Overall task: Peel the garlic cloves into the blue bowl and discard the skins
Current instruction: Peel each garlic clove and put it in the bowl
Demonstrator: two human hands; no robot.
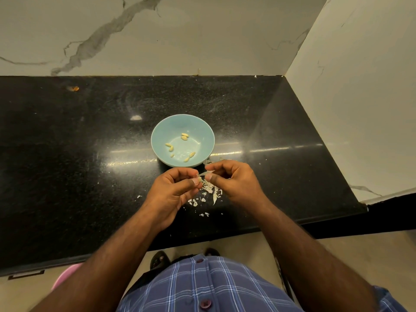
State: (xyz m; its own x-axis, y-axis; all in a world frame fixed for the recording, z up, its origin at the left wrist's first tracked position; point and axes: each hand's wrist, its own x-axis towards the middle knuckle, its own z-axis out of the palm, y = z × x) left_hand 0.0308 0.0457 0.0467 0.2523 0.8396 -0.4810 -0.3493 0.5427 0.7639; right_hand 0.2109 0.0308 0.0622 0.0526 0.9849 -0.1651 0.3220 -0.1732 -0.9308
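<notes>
Both hands over black counter [78, 154], just in front of blue bowl [164, 129]. Left hand [173, 190] grip: fingers curled, pinching garlic clove [201, 176]. Right hand [234, 179] grip: thumb and forefinger pinching skin strip on same clove. Several peeled cloves [184, 136] inside bowl. Loose skins [210, 190] piled on counter beneath hands.

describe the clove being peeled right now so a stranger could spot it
On the black counter sits a blue bowl; just in front of it both hands meet. The clove is the small pale piece pinched between the left hand and right hand. Unlike the peeled yellow cloves in the bowl and the loose skins below, it is held off the counter.
</notes>
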